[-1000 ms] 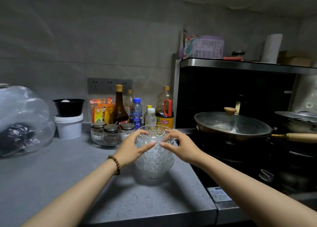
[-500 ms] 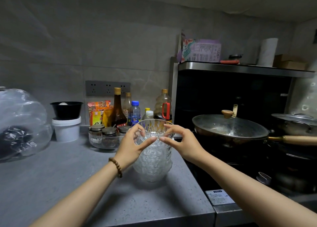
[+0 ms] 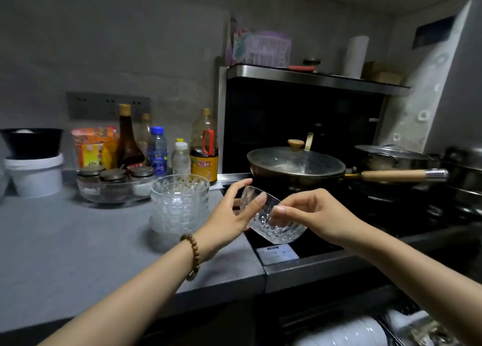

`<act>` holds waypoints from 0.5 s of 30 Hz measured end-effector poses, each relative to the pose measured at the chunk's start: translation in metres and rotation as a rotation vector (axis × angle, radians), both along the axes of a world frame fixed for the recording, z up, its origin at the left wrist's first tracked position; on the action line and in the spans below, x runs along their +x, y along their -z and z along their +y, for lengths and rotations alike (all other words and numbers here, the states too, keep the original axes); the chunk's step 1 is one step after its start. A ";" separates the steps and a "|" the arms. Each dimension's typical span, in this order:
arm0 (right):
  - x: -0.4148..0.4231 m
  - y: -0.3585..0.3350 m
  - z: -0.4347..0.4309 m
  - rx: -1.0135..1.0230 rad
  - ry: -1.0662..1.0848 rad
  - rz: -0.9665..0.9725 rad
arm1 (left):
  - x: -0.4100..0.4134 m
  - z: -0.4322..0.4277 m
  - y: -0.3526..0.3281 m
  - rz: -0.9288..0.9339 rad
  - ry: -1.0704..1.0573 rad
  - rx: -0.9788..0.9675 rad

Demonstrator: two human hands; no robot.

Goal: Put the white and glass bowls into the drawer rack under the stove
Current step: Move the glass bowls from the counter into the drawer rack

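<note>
Several bottles (image 3: 127,139) and a dish of spice jars (image 3: 114,189) stood at left centre, behind a stack of glass bowls (image 3: 180,204) on the counter (image 3: 78,241). Just right of the stack, the left hand (image 3: 229,215) and right hand (image 3: 315,215) pinched one tilted glass bowl (image 3: 276,225) between fingers and thumbs, above the stove (image 3: 313,264) edge and in front of the lidded wok (image 3: 294,168). White bowls (image 3: 347,332) lay at lower right.

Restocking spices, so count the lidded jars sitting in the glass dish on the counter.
3, side by side in the glass dish: left jar, middle jar, right jar. One behind them could be hidden.
</note>
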State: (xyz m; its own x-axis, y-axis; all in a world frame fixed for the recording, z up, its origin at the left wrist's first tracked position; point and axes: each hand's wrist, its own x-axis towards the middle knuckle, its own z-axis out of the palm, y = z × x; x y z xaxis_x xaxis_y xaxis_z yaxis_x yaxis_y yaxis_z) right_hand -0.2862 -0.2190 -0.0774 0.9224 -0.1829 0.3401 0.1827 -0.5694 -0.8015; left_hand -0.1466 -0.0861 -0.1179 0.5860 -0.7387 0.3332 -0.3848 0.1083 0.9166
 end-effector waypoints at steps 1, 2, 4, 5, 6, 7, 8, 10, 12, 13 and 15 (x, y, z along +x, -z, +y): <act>-0.012 0.008 -0.006 0.048 -0.002 0.015 | -0.009 -0.011 0.005 0.019 0.009 0.033; -0.024 0.016 -0.013 0.106 0.002 0.027 | -0.017 -0.022 0.011 0.031 0.020 0.064; -0.045 0.035 -0.027 0.215 0.034 0.058 | -0.035 -0.043 0.026 0.034 0.061 0.117; -0.055 0.045 -0.035 0.262 0.058 0.086 | -0.044 -0.053 0.037 0.043 0.093 0.136; -0.064 0.054 -0.043 0.306 0.082 0.121 | -0.053 -0.062 0.048 0.060 0.126 0.151; -0.073 0.063 -0.051 0.349 0.105 0.159 | -0.061 -0.071 0.061 0.081 0.158 0.166; -0.082 0.073 -0.058 0.392 0.128 0.197 | -0.070 -0.080 0.073 0.101 0.188 0.177; -0.097 0.091 -0.073 0.465 0.175 0.269 | -0.084 -0.096 0.097 0.126 0.228 0.195; -0.110 0.111 -0.086 0.523 0.219 0.331 | -0.095 -0.110 0.120 0.138 0.251 0.236; -0.116 0.122 -0.092 0.552 0.235 0.355 | -0.099 -0.117 0.132 0.137 0.263 0.253; -0.126 0.141 -0.101 0.615 0.254 0.389 | -0.106 -0.127 0.155 0.119 0.290 0.288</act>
State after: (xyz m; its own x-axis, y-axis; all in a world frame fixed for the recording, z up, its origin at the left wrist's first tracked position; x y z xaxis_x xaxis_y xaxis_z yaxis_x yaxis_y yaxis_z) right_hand -0.4119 -0.3202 -0.2181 0.8594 -0.4557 -0.2318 -0.2541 0.0128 -0.9671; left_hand -0.2529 -0.2135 -0.2731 0.3622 -0.9315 0.0321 -0.2655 -0.0702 0.9615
